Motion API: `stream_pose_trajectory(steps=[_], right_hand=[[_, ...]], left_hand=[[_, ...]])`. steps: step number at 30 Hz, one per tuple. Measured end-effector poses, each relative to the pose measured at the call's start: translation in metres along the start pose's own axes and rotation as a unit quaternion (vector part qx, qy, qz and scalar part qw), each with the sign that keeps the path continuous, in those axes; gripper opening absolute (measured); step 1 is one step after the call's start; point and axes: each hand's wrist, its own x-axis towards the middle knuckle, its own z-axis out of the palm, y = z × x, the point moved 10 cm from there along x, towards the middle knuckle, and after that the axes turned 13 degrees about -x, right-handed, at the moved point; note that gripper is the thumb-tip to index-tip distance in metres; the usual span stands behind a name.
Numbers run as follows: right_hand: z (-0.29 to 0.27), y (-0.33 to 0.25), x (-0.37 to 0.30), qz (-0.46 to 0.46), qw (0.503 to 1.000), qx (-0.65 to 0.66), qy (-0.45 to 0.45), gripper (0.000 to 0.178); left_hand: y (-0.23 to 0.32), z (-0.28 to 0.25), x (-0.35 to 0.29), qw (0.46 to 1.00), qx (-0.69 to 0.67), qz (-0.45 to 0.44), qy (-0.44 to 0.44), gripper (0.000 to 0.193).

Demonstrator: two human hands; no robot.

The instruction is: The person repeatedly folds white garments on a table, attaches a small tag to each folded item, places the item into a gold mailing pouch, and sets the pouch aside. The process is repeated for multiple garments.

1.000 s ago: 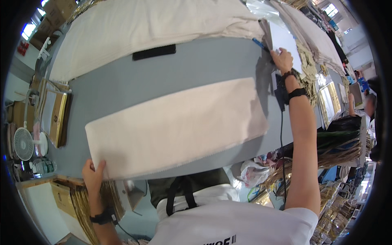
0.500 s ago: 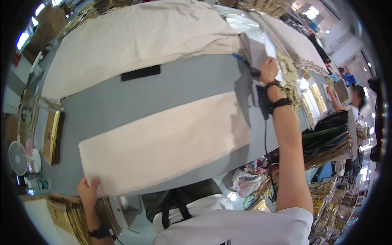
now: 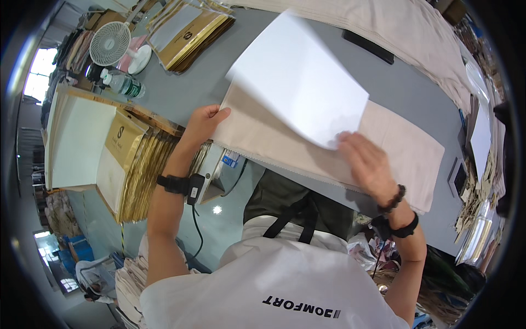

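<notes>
A folded strip of pale beige cloth (image 3: 405,142) lies across the grey table in front of me. My left hand (image 3: 205,124) pinches its left end, thumb on top. Over the cloth, my right hand (image 3: 366,163) grips a white rectangular sheet (image 3: 301,74) by its near right corner. The sheet is slightly smeared by motion and tilted; its far left part reaches past the cloth's edge. It covers the middle of the cloth.
Gold packages (image 3: 189,35), a white fan (image 3: 110,45) and a plastic bottle (image 3: 125,83) stand at the far left. A box of gold packages (image 3: 131,164) sits beside my left arm. A black flat block (image 3: 368,46) lies near the large beige cloth (image 3: 422,33). More white sheets (image 3: 480,140) are at right.
My right hand has brought a white sheet from the stack at right to over the folded cloth. The view has swung left. My left hand still holds the cloth's left end.
</notes>
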Motion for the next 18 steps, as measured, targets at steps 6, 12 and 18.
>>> stream_pose_trajectory(steps=[6,12,18], right_hand=[[0.026,-0.040,-0.002,-0.057,0.997,-0.016,-0.053,0.027],[0.021,-0.039,-0.003,-0.054,0.994,-0.016,-0.097,0.025],[0.014,-0.041,0.029,-0.007,0.990,0.085,-0.108,0.027]], left_hand=[[0.000,-0.005,0.004,0.997,0.068,0.027,-0.001,0.026],[-0.004,-0.009,0.003,0.998,-0.026,0.051,0.030,0.033],[0.012,-0.006,-0.011,0.985,0.083,0.111,0.102,0.026]])
